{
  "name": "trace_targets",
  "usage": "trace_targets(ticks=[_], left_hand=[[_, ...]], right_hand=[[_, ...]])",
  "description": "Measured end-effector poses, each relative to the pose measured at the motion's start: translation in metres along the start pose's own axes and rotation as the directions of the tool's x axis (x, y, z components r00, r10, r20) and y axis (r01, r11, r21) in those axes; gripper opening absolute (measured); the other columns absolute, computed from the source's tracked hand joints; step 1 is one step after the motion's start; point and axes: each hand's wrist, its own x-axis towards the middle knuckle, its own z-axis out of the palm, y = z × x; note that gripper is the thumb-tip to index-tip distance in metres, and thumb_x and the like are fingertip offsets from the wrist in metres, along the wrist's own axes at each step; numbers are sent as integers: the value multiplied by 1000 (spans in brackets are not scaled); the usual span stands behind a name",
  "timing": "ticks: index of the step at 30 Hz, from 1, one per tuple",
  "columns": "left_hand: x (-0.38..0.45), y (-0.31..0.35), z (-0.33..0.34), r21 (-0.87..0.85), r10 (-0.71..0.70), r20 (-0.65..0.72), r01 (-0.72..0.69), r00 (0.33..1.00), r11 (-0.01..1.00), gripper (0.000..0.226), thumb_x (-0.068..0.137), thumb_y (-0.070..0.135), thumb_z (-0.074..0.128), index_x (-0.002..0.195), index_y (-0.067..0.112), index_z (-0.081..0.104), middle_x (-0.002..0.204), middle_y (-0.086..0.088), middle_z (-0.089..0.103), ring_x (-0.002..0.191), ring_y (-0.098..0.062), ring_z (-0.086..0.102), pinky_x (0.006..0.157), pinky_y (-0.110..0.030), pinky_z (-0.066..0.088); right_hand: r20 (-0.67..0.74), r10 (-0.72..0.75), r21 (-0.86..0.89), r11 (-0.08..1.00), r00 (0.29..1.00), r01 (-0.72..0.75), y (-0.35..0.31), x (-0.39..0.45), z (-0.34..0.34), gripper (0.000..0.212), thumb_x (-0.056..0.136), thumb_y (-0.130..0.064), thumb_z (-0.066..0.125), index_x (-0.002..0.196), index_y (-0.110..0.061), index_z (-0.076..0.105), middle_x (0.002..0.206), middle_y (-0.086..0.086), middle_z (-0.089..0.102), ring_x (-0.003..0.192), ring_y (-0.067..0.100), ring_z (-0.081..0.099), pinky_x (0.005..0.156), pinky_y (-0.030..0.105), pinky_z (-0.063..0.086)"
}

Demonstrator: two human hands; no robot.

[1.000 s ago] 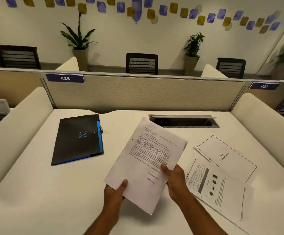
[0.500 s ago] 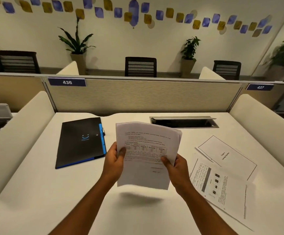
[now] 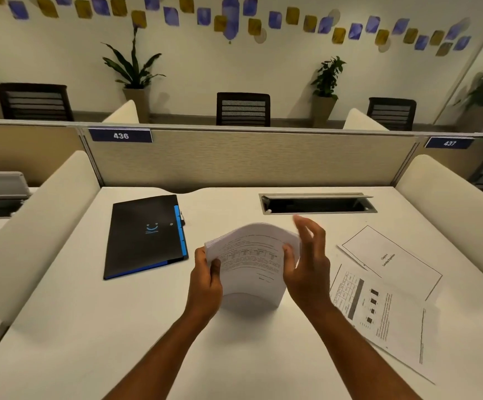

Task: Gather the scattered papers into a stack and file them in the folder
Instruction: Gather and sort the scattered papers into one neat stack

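A small stack of printed papers (image 3: 250, 261) stands on its lower edge on the white desk (image 3: 119, 327), its top bowed toward me. My left hand (image 3: 205, 281) grips the stack's left edge. My right hand (image 3: 306, 267) touches the right edge with the thumb in front, its fingers spread and blurred. A black folder (image 3: 145, 235) with a blue spine lies shut on the desk to the left. Two loose sheets lie at the right: one with a framed title (image 3: 390, 258) and one with a table and dark squares (image 3: 378, 316).
An open cable slot (image 3: 318, 204) is set in the desk behind the papers. A beige partition (image 3: 249, 160) closes the back, and padded cream dividers (image 3: 32, 226) flank both sides. Chairs and potted plants stand beyond.
The stack came down from the air, turned upright, and now rests on its lower edge on the desk. My right hand has loosened from a grip, fingers now spread.
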Motion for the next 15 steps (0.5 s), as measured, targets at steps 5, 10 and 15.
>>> trace_targets(ticks=[5, 10, 15], left_hand=[[0, -1, -2, 5, -9, 14, 9, 1000, 1000, 39, 100, 13, 43, 113, 48, 34, 112, 15, 54, 102, -14, 60, 69, -17, 57], [1, -3, -1, 11, -11, 12, 11, 1000, 1000, 40, 99, 11, 46, 113, 46, 32, 114, 9, 54, 105, -18, 60, 72, -19, 58], [3, -4, -1, 18, -20, 5, 20, 1000, 1000, 39, 98, 12, 47, 110, 46, 34, 112, 12, 53, 102, -16, 61, 70, -18, 58]], right_hand=[[112, -109, -237, 962, 988, 133, -5, 11, -3, 66, 90, -16, 72, 148, -32, 45, 149, 9, 38, 84, 19, 67, 56, 30, 63], [193, -76, -293, 947, 978, 131, 0, 16, -2, 77, 86, -23, 78, 150, -39, 39, 153, 8, 35, 87, 19, 67, 58, 29, 63], [184, -127, -197, 967, 975, 163, -3, 21, -3, 68, 89, -17, 72, 148, -36, 44, 151, 4, 38, 87, 12, 65, 61, 22, 62]])
